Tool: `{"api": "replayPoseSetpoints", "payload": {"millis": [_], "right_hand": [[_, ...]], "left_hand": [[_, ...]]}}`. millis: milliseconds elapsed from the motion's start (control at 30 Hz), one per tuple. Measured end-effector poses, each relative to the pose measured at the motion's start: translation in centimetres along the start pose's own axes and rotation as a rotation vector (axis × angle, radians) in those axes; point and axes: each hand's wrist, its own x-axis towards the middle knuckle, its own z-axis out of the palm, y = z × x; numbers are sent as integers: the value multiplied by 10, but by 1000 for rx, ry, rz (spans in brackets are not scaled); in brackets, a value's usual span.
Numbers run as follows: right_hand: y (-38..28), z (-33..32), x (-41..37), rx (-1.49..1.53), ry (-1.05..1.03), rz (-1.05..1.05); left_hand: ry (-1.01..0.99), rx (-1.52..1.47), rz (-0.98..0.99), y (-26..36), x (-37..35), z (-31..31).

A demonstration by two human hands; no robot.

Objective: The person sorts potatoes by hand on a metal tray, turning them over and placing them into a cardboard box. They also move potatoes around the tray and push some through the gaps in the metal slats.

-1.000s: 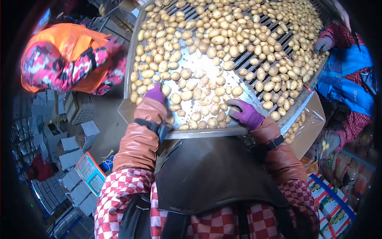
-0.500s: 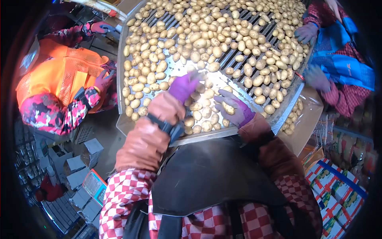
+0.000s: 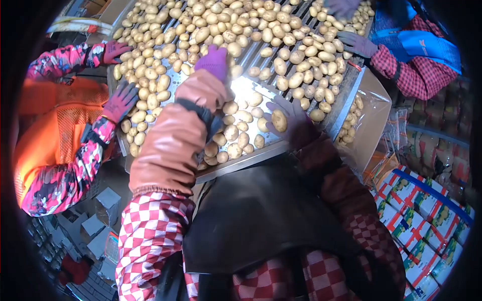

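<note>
My left hand (image 3: 213, 61), in a purple glove, reaches forward over the potatoes (image 3: 232, 36) at the far side of the bright metal plate (image 3: 174, 86). Its fingers bend down out of sight, so whether they grip anything is hidden. Nearer the front right, my right hand (image 3: 291, 116) wears a greyish-purple glove. It is closed on a single potato (image 3: 278, 121), held at its palm side above the plate. Several loose potatoes (image 3: 231, 132) lie on the plate between my two arms.
Dark slatted bars (image 3: 257, 59) show among potatoes behind the plate. To the left, a person in an orange vest (image 3: 65, 128) has gloved hands at the edge. Another person's gloved hand (image 3: 357, 44) touches potatoes at right. A lined cardboard box (image 3: 374, 118) holds potatoes beside the table.
My left hand has moved forward and left, away from the near potatoes. My right hand, still with a potato, has shifted slightly up in view. The left-hand person's hands now reach the potatoes.
</note>
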Motion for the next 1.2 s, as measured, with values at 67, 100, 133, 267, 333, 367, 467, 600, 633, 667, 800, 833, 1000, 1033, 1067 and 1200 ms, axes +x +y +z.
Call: {"api": "replayPoseSetpoints", "payload": {"millis": [67,100,133,267,333,367,467,600,633,667,800,833,1000,1033,1067,1200], "right_hand": [[-12,5,-2,95,-15,-22],[-13,9,-1,135,-17,-46],[-7,10,1,-248,-52,-260],[-12,7,5,292,34,48],[-14,5,6,392,120,199],[-6,-1,9,342,42,190],[-1,0,-2,309,-182,139],[21,1,9,185,-90,94],[17,-8,-2,175,11,81],[11,-17,-18,162,109,69],[-12,-93,-75,253,21,-409],[-25,-100,-97,903,-59,-242],[-42,-91,-78,41,367,-184],[-57,-59,-66,-237,599,-128],[-70,-46,-48,-489,553,-116],[-94,-41,45,-1716,472,56]], "left_hand": [[148,-166,120,-10,-7,14],[221,-248,178,-21,-8,26],[434,-170,242,-33,-3,40],[311,-211,88,-83,17,35],[159,-745,-44,-62,-25,3],[118,-993,-75,-38,-50,-11],[-270,-1123,-116,30,-118,-32],[-364,-1193,-3,54,-150,-10],[-340,-1253,-166,48,-153,-22],[-236,-1288,-221,40,-158,-26],[144,-902,-34,-45,-188,18],[200,-862,-13,-52,-203,21],[75,-332,394,-20,-194,3],[29,-126,500,-18,-190,16],[44,-44,512,-25,-190,30],[60,147,263,-84,-202,39]]}}
